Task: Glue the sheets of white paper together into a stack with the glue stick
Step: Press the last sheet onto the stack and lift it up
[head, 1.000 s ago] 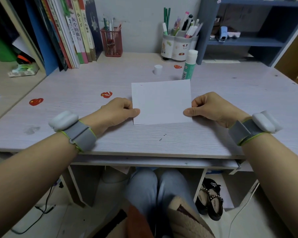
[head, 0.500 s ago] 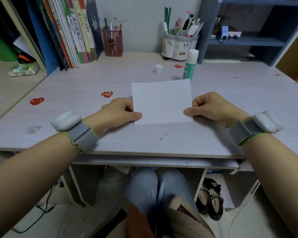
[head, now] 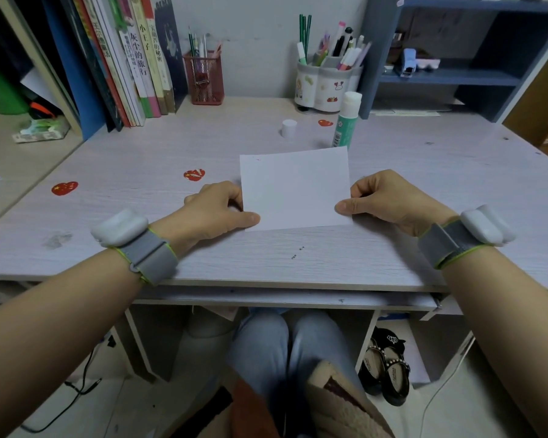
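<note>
A stack of white paper (head: 295,188) lies on the desk (head: 298,260) in front of me. My left hand (head: 215,210) pinches its left edge, thumb on top near the lower left corner. My right hand (head: 386,197) pinches the right edge, thumb on the lower right corner. Just behind the paper's far right corner stands the green glue stick (head: 345,121) upright, with its white glue end showing. Its white cap (head: 289,128) stands apart to the left.
Books (head: 133,64) lean at the back left beside a red mesh pen holder (head: 203,78). A white pen cup (head: 326,80) is behind the glue stick, with a blue shelf (head: 456,77) to the right. Red heart stickers (head: 64,188) mark the desk.
My left thumb has slid slightly further onto the paper's lower left corner. The paper and right hand have hardly moved.
</note>
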The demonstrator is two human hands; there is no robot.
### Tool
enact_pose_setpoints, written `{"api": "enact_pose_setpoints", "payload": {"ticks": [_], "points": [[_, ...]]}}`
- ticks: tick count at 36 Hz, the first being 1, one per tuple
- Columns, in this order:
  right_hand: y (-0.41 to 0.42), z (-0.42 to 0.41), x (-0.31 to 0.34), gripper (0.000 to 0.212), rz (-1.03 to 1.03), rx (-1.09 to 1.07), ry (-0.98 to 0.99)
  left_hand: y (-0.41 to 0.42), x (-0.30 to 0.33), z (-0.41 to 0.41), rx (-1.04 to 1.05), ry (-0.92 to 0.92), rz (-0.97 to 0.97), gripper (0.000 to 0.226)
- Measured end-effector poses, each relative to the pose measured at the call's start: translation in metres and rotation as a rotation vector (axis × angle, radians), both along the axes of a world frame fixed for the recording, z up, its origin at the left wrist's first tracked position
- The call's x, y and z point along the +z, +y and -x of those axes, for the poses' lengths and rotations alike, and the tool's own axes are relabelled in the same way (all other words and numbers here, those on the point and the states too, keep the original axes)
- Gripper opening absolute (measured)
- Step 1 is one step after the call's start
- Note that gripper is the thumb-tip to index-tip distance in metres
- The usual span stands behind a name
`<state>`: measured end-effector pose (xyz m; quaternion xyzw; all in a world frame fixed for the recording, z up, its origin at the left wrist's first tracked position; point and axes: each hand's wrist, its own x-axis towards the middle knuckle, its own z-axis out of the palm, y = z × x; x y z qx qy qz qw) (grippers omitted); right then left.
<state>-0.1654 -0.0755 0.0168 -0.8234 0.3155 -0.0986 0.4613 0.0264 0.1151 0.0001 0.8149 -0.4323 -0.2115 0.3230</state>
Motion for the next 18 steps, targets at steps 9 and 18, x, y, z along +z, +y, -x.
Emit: {"api": "enact_pose_setpoints", "payload": {"ticks": [9,18], "points": [[-0.0003,-0.0006,-0.0007,0.031,0.009,-0.004,-0.004,0.0002,0.0003,0.0011,0.006,0.004,0.001,0.017],[-0.0025,-0.0025,-0.0018,0.031,-0.002,-0.015,-0.005,0.0004,0.0014,0.0013,0.005,0.013,-0.005,0.017]]}}
